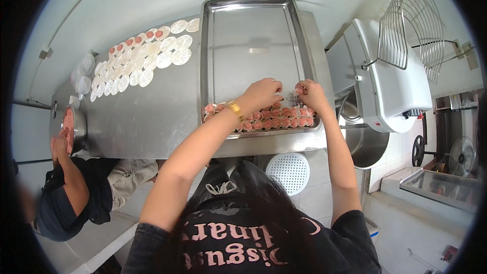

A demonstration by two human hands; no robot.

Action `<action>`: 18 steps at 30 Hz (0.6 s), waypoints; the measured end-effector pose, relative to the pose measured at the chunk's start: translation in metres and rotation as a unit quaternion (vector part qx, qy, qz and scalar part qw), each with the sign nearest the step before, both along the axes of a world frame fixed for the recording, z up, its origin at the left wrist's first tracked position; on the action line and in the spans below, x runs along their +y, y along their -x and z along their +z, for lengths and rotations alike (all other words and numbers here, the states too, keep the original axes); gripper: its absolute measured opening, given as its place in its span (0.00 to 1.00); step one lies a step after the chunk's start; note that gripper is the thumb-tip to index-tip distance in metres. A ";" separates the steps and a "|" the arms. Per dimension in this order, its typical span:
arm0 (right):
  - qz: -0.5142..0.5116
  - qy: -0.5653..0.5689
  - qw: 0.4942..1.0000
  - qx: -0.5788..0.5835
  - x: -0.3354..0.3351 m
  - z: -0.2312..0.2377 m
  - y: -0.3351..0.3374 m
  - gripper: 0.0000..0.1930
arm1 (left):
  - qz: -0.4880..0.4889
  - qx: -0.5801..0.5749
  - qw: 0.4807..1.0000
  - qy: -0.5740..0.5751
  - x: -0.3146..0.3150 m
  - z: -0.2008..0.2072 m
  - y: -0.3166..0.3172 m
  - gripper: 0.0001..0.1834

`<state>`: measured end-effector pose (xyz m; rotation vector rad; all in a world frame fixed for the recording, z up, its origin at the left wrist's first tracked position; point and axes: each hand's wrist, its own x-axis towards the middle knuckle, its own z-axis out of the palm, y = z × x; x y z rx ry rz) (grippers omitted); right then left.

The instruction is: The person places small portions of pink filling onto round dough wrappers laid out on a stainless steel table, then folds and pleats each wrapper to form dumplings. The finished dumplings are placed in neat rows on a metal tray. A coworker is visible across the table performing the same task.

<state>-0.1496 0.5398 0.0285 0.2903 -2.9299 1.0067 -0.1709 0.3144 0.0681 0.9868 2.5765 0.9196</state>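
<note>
My right hand [311,95] is closed on a small open-topped dumpling [300,91] with pink filling, over the near right part of a large steel tray [253,35]. To its left, my left hand [263,94] hovers above the tray with fingers bent and a little apart, and I see nothing in them. A gold-coloured band [235,109] circles that wrist. Beneath the hands, filled dumplings [276,116] stand in close rows along the tray's near edge. My left hand and forearm hide part of these rows.
Round pale wrappers [162,50] overlap on the steel table [152,116] at left, several in the far row topped with pink filling. A co-worker's hands [60,146] are at a bowl [78,129] of pink filling. A white machine [380,76] with a wire guard stands right.
</note>
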 end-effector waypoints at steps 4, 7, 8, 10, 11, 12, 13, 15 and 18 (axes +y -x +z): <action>-0.031 0.049 0.998 -0.007 0.008 0.004 -0.012 0.08 | -0.029 -0.052 0.985 0.165 0.046 -0.018 0.015 0.15; -0.039 0.076 0.996 -0.013 0.012 0.003 -0.019 0.08 | -0.043 -0.048 0.975 0.215 0.059 -0.026 0.020 0.13; -0.041 0.074 0.996 -0.014 0.013 0.003 -0.020 0.08 | -0.044 -0.047 0.972 0.226 0.061 -0.028 0.020 0.13; -0.045 0.078 0.996 -0.022 0.013 0.002 -0.019 0.08 | -0.041 -0.052 0.967 0.244 0.063 -0.030 0.023 0.11; -0.039 0.074 0.996 -0.022 0.012 0.001 -0.018 0.08 | -0.037 -0.050 0.965 0.253 0.063 -0.031 0.024 0.10; -0.036 0.070 0.997 -0.027 0.012 0.001 -0.017 0.08 | -0.037 -0.048 0.965 0.254 0.062 -0.031 0.025 0.10; -0.032 0.067 0.997 -0.031 0.011 0.001 -0.015 0.08 | -0.035 -0.044 0.966 0.254 0.061 -0.031 0.026 0.09; -0.035 0.072 0.996 -0.045 0.006 0.000 -0.010 0.07 | -0.033 -0.048 0.965 0.255 0.059 -0.032 0.028 0.09; -0.025 0.075 0.996 -0.048 0.001 -0.004 -0.003 0.08 | -0.035 -0.063 0.965 0.254 0.056 -0.033 0.028 0.08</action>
